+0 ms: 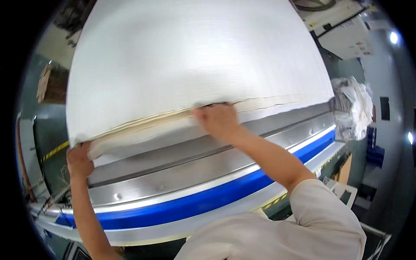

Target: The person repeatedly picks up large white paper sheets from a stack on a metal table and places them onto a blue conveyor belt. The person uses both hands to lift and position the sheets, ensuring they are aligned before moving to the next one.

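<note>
A broad white sheet of layered, cloth-like material (195, 56) covers the work surface, its cream-edged layers showing along the near side. At its near left corner, my left hand (80, 159) is closed on the sheet's edge. My right hand (219, 119) is at the middle of the near edge, fingers curled and partly smeared by motion. A thin dark sliver shows just beyond its knuckles; whether the hand holds anything there is hidden.
A grey metal ledge (182, 178) and a blue strip (173, 206) run along the machine's front, between my body and the sheet. Plastic-wrapped material (351, 108) stands off to the right. A brown box (54, 84) sits on the left.
</note>
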A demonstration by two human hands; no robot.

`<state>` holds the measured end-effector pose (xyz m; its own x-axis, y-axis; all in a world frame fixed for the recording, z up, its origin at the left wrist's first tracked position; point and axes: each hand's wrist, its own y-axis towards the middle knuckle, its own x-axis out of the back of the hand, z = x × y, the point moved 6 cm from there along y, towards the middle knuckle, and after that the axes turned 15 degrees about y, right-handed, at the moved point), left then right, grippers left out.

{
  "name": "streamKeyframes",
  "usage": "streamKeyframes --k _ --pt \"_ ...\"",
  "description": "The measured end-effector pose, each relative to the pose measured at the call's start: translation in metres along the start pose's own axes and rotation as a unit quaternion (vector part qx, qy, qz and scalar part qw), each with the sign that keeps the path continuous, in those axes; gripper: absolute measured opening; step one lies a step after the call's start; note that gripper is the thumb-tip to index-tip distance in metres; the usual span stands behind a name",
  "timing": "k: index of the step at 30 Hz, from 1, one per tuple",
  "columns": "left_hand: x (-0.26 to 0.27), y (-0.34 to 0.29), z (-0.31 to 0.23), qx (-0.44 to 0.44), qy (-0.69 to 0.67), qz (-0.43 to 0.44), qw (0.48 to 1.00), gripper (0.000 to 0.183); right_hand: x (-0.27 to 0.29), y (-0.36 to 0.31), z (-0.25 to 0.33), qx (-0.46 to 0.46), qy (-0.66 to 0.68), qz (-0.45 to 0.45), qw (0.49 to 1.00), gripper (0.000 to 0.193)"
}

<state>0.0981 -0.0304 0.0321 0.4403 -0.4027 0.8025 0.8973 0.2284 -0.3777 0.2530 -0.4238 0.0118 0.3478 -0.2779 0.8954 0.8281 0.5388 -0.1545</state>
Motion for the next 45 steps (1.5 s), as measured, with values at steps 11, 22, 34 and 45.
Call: streamKeyframes --k 11,22,34,45 --pt "-0.08 0.038 0.017 0.012 0.159 0.037 0.986 0.017 0.184 -0.117 -0.415 -0.184 -0.181 -0.119 0.959 0.056" --pt "-0.122 0.026 0.063 0.121 0.079 0.009 0.989 0.024 0.247 -0.151 -0.621 -0.271 -0.224 0.122 0.928 0.033" --pt "-0.036 0.034 0.011 0.112 0.103 0.106 0.983 0.032 0.278 -0.19 -0.615 -0.373 -0.261 0.025 0.89 0.031" --pt "0.023 -0.077 0.072 0.078 0.046 0.074 0.993 0.036 0.382 -0.284 -0.596 -0.219 -0.273 0.057 0.935 0.032"
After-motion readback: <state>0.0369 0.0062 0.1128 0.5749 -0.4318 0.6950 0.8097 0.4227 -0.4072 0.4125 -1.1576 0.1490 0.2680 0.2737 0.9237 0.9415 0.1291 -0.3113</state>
